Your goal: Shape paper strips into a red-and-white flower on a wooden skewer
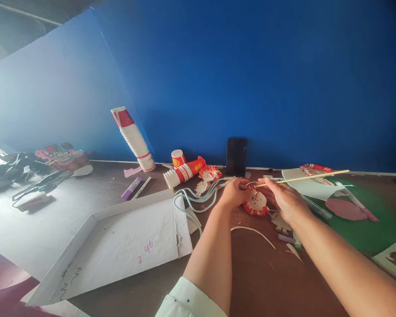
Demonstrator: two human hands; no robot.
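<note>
A paper cup cut into a fringed, flattened disc [255, 201], with a white middle and red edges, lies between my two hands. My left hand [235, 193] is closed at its upper left edge and seems to pinch it; the fingertips are partly hidden. My right hand [285, 200] grips a thin wooden stick [317, 176] between thumb and fingers. The stick points out to the right, and its left end meets the top of the disc. Below the hands, a thin curved paper strip [255, 230] rests on the dark table.
A white cardboard tray [135, 246] lies left, beside a coiled pale cable [198, 204]. Behind are a leaning cup stack [135, 138], toppled red cups [186, 171], a purple glue stick [131, 188] and an upright phone [236, 156]. Green paper [359, 229] and scraps lie right.
</note>
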